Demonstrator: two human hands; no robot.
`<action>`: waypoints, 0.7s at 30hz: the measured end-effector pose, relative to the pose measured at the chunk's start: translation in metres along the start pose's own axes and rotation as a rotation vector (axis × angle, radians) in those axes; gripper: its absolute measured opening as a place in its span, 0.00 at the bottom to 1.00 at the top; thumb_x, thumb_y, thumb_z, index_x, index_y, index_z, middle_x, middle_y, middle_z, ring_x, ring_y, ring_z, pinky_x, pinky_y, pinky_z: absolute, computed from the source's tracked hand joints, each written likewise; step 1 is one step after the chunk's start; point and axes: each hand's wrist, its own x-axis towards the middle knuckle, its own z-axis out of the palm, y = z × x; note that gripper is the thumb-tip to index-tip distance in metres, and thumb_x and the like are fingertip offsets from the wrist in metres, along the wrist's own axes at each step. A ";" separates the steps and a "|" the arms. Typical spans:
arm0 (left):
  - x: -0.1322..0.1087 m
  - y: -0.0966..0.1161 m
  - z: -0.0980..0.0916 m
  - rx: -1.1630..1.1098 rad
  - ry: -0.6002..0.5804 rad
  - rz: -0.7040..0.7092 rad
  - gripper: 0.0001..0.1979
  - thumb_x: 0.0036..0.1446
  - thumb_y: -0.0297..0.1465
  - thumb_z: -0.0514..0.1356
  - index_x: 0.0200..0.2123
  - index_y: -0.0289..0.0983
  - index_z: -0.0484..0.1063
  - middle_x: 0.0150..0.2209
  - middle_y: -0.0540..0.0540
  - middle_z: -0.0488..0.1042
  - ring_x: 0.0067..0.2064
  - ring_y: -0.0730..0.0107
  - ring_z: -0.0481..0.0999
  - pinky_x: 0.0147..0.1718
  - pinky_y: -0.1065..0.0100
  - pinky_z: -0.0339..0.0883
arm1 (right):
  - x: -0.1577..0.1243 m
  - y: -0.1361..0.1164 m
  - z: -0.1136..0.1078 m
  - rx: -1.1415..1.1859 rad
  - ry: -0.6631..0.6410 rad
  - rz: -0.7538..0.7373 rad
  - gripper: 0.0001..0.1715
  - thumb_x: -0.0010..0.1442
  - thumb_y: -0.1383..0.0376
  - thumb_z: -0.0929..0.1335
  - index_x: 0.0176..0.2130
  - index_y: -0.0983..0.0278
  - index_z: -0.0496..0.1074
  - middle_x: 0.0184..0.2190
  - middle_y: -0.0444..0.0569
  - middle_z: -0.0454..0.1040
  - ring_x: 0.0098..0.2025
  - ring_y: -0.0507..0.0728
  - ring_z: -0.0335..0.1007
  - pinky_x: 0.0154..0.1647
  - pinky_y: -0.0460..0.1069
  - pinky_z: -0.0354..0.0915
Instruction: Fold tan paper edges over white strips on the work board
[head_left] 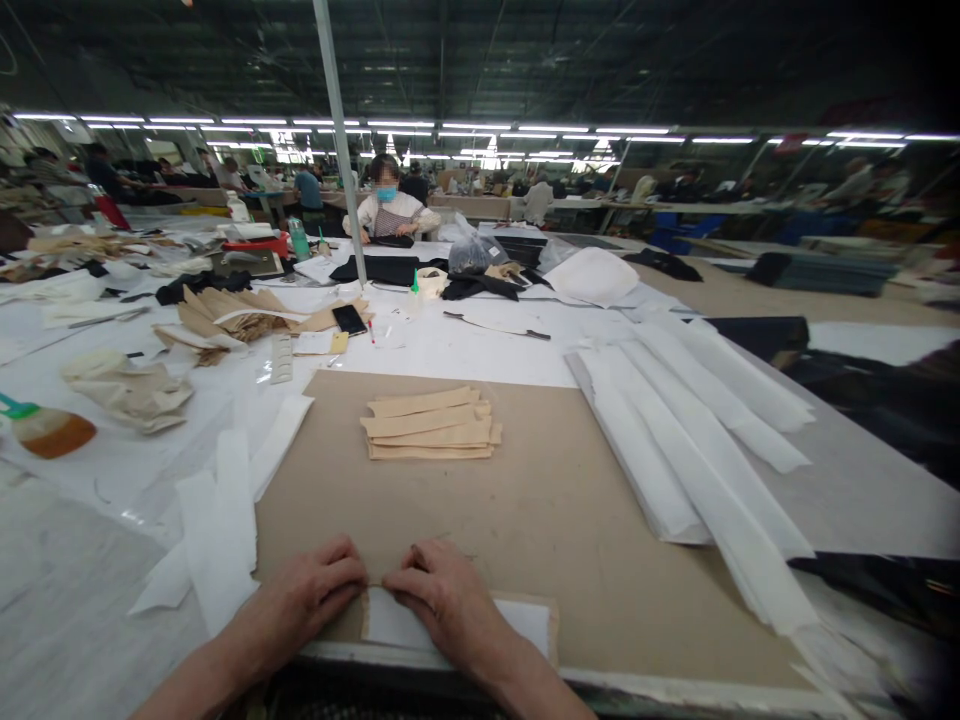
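Note:
A white strip with a tan border [525, 622] lies at the front edge of the brown board [517, 520]. My left hand [319, 585] pinches the top left corner of this piece, fingers pressed together. Beside it, my right hand [439, 595] has its fingertips closed on the upper edge and covers the middle of the piece. A narrow gap separates the two hands. Farther back on the board rests a pile of folded tan strips [431, 425], touched by neither hand.
Long white strips [675, 430] cover the right side, and shorter white strips [217, 520] lie at left. A glue bottle [52, 430], crumpled paper [131, 390], a phone [349, 319] and a pole [341, 140] stand around. A masked person [390, 205] sits across the table.

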 end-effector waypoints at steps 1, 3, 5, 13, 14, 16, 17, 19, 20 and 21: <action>-0.001 0.001 0.000 0.035 -0.002 0.004 0.14 0.72 0.37 0.46 0.44 0.44 0.72 0.44 0.50 0.70 0.43 0.72 0.74 0.44 0.71 0.64 | -0.001 0.001 0.002 -0.016 0.009 -0.021 0.08 0.68 0.67 0.68 0.44 0.55 0.77 0.39 0.45 0.73 0.43 0.56 0.67 0.43 0.50 0.61; -0.004 0.003 0.002 0.106 -0.004 0.009 0.14 0.72 0.36 0.47 0.45 0.45 0.72 0.44 0.49 0.70 0.42 0.71 0.74 0.43 0.70 0.64 | -0.004 0.002 0.004 -0.060 0.031 -0.073 0.09 0.68 0.68 0.68 0.46 0.56 0.76 0.39 0.45 0.72 0.43 0.57 0.66 0.42 0.50 0.60; -0.006 0.004 0.003 0.165 0.000 0.011 0.12 0.71 0.32 0.49 0.47 0.46 0.72 0.45 0.49 0.71 0.42 0.70 0.74 0.41 0.70 0.64 | -0.006 0.001 0.003 -0.114 0.048 -0.127 0.08 0.67 0.69 0.69 0.46 0.58 0.74 0.40 0.45 0.72 0.43 0.57 0.65 0.42 0.50 0.60; -0.024 0.006 0.018 0.665 0.043 0.210 0.25 0.60 0.21 0.58 0.60 0.40 0.63 0.51 0.45 0.74 0.46 0.57 0.73 0.46 0.58 0.71 | -0.009 -0.011 -0.011 -0.334 -0.011 -0.311 0.09 0.69 0.66 0.68 0.48 0.66 0.70 0.41 0.48 0.72 0.42 0.59 0.63 0.44 0.53 0.61; -0.025 0.006 0.019 0.638 0.072 0.194 0.25 0.60 0.21 0.58 0.60 0.40 0.63 0.51 0.45 0.74 0.47 0.57 0.73 0.47 0.57 0.71 | -0.010 -0.012 -0.010 -0.346 -0.014 -0.326 0.09 0.69 0.66 0.68 0.48 0.67 0.70 0.41 0.48 0.72 0.42 0.59 0.63 0.44 0.53 0.61; -0.026 0.009 0.022 0.538 0.149 0.148 0.22 0.63 0.23 0.56 0.60 0.43 0.63 0.52 0.45 0.72 0.49 0.60 0.72 0.49 0.60 0.71 | -0.011 -0.013 -0.008 -0.358 -0.012 -0.350 0.08 0.69 0.67 0.67 0.48 0.67 0.70 0.41 0.49 0.72 0.41 0.59 0.62 0.44 0.53 0.62; -0.026 0.011 0.024 0.489 0.204 0.124 0.20 0.65 0.25 0.55 0.58 0.44 0.64 0.51 0.45 0.72 0.50 0.62 0.72 0.48 0.62 0.71 | -0.011 -0.013 -0.007 -0.361 -0.009 -0.360 0.08 0.69 0.68 0.67 0.48 0.68 0.70 0.41 0.49 0.72 0.41 0.59 0.62 0.43 0.53 0.62; -0.022 0.015 0.032 0.438 0.328 0.084 0.15 0.68 0.29 0.54 0.56 0.44 0.66 0.51 0.45 0.71 0.50 0.64 0.72 0.48 0.64 0.71 | -0.012 -0.014 -0.005 -0.366 -0.006 -0.364 0.08 0.68 0.68 0.68 0.48 0.68 0.70 0.41 0.50 0.72 0.41 0.60 0.62 0.43 0.53 0.62; -0.019 0.017 0.038 0.442 0.374 0.082 0.14 0.68 0.31 0.55 0.55 0.43 0.67 0.50 0.44 0.71 0.50 0.63 0.72 0.48 0.63 0.71 | -0.012 -0.014 -0.004 -0.369 -0.003 -0.358 0.09 0.68 0.69 0.68 0.48 0.68 0.70 0.41 0.50 0.72 0.41 0.60 0.63 0.43 0.54 0.62; -0.017 0.019 0.044 0.455 0.409 0.089 0.13 0.68 0.31 0.55 0.54 0.42 0.68 0.50 0.43 0.72 0.49 0.62 0.72 0.48 0.61 0.71 | -0.012 -0.014 -0.004 -0.370 0.000 -0.348 0.09 0.69 0.69 0.67 0.49 0.68 0.70 0.41 0.50 0.72 0.41 0.60 0.63 0.43 0.54 0.62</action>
